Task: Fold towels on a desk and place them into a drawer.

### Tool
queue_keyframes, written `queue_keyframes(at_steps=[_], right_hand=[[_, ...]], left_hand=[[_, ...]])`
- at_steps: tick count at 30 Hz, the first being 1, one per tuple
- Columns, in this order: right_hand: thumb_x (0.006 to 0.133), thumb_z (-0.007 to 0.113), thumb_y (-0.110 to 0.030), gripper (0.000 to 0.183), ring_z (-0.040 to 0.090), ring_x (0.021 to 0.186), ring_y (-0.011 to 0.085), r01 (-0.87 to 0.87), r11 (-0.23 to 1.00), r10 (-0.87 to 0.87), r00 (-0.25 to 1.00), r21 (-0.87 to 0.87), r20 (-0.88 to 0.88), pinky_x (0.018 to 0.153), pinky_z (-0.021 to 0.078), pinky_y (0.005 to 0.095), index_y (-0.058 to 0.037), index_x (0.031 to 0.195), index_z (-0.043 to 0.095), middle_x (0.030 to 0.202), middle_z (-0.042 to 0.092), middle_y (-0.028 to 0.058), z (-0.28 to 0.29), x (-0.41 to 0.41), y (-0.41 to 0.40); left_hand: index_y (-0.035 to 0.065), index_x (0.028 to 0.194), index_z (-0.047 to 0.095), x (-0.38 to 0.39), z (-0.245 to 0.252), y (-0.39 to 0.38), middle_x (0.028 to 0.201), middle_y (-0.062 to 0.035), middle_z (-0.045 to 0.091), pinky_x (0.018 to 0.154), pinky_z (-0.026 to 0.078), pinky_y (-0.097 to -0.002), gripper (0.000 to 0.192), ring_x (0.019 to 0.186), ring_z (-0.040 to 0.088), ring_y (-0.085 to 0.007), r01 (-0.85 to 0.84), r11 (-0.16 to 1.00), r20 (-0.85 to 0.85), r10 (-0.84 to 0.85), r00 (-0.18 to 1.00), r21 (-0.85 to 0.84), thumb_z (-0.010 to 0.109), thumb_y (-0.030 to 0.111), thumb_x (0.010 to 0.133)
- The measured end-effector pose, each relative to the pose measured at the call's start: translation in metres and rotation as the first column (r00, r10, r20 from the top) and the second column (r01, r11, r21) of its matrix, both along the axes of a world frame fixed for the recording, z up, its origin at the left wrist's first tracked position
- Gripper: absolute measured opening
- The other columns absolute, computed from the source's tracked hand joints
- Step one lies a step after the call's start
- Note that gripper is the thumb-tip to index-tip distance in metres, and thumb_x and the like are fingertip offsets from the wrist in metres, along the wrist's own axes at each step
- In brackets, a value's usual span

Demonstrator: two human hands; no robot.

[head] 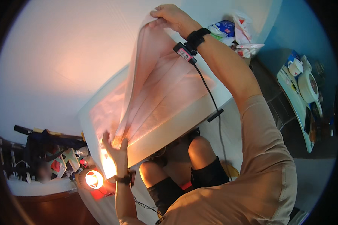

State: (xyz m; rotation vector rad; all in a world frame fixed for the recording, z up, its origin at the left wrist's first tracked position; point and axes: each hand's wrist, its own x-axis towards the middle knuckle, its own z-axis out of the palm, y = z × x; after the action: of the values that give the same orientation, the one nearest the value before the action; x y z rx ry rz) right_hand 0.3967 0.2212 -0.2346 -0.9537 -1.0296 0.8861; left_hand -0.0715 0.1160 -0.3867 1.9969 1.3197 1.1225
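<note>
My right hand (170, 18) is raised at the top of the view and pinches the upper edge of a thin pinkish fabric sheet (157, 76). The sheet hangs in long diagonal folds down to my left hand (117, 154). There, its gathered lower end meets the spread thumb and fingers; whether they grip it is unclear in the glare. Part of the sheet lies flat on a white-topped table (169, 123). A black strap with a small device (185, 52) and a cable sits on my right wrist. Another dark strap (124, 179) circles the left.
A glowing lamp (94, 179) stands beside my left wrist. My bare knees (201, 150) are at the table's near edge. Plastic packages (224, 29) lie beyond my right forearm. On the right, a pale tray (293, 98) holds a white pan (308, 85). Clutter fills the left shelf (45, 184).
</note>
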Motion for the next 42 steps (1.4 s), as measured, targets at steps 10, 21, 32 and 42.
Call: queue_keyframes(at_steps=[10, 21, 32, 42], right_hand=[[0.071, 0.062, -0.005, 0.056, 0.055, 0.104, 0.0258, 0.012, 0.922, 0.376, 0.219, -0.388, 0.9, 0.089, 0.0443, 0.035, -0.0057, 0.125, 0.05, 0.118, 0.058, 0.0104, -0.136, 0.015, -0.028], [0.059, 0.066, -0.008, 0.016, 0.053, 0.098, 0.0275, -0.154, 0.973, -0.216, -0.32, 0.174, 0.922, 0.086, 0.0378, 0.0404, -0.0078, 0.074, 0.061, 0.091, 0.058, 0.0096, -0.147, 0.015, -0.135], [0.07, 0.066, -0.007, 0.033, 0.054, 0.108, 0.0305, 0.115, 0.991, 0.02, 0.348, -0.064, 0.937, 0.095, 0.0409, 0.0405, -0.0064, 0.102, 0.06, 0.112, 0.058, 0.0125, -0.144, -0.005, -0.214], [0.071, 0.059, 0.002, 0.008, 0.058, 0.098, 0.0266, 0.019, 0.98, 0.18, 0.334, -0.197, 0.925, 0.084, 0.0476, 0.0372, -0.0024, 0.077, 0.064, 0.096, 0.063, 0.0097, -0.156, -0.002, -0.235]], left_hand=[[0.0037, 0.129, 0.042, 0.107, -0.021, 0.096, 0.12, -0.0213, 0.05, 0.095, 0.039, -0.0447, 0.06, 0.112, 0.045, -0.039, 0.051, 0.998, -0.449, -0.06, 0.891, -0.031, 0.066, 0.014, 0.076], [0.0024, 0.115, 0.052, 0.119, -0.034, 0.044, 0.103, -0.0174, 0.056, 0.086, 0.043, -0.0452, 0.05, 0.098, 0.052, -0.0361, 0.376, 0.925, -0.456, -0.317, 0.831, 0.043, 0.067, 0.006, 0.067], [0.0062, 0.104, 0.06, 0.098, -0.025, -0.003, 0.087, -0.0132, 0.056, 0.079, 0.045, -0.0416, 0.041, 0.088, 0.053, -0.0325, 0.547, 0.837, -0.564, -0.455, 0.689, -0.007, 0.069, 0.009, 0.064], [0.0054, 0.092, 0.063, 0.031, -0.02, 0.033, 0.088, -0.013, 0.058, 0.073, 0.046, -0.0415, 0.023, 0.084, 0.055, -0.0323, 0.374, 0.924, -0.338, -0.328, 0.882, 0.081, 0.068, 0.011, 0.071]])
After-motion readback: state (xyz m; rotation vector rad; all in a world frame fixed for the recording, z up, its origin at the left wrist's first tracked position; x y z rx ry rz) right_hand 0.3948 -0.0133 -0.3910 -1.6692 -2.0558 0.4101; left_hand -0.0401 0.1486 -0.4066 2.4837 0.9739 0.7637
